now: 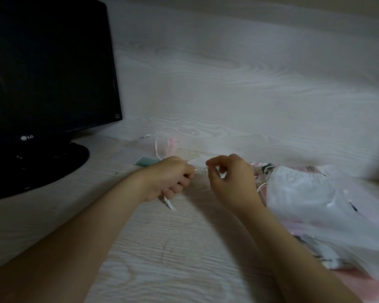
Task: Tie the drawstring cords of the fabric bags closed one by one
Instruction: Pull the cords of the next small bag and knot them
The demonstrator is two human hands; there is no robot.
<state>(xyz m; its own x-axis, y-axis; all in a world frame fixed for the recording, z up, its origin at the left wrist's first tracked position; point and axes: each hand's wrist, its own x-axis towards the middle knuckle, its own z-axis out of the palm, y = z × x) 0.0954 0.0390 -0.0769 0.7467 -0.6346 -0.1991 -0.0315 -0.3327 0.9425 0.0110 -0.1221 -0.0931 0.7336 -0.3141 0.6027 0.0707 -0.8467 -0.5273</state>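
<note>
Person's L forearm (85,226) & R forearm (293,248) bare right to btm frame edge; L hand (171,178) & R hand (230,180) bare too, slim wrists.

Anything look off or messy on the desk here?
Nothing looks spilled or damaged. The left hand and right hand hold the cord between them. The only untidy spot is the heap of bags at the right, partly under a plastic bag. One sheer bag lies apart near the monitor, its cord loose.
</note>
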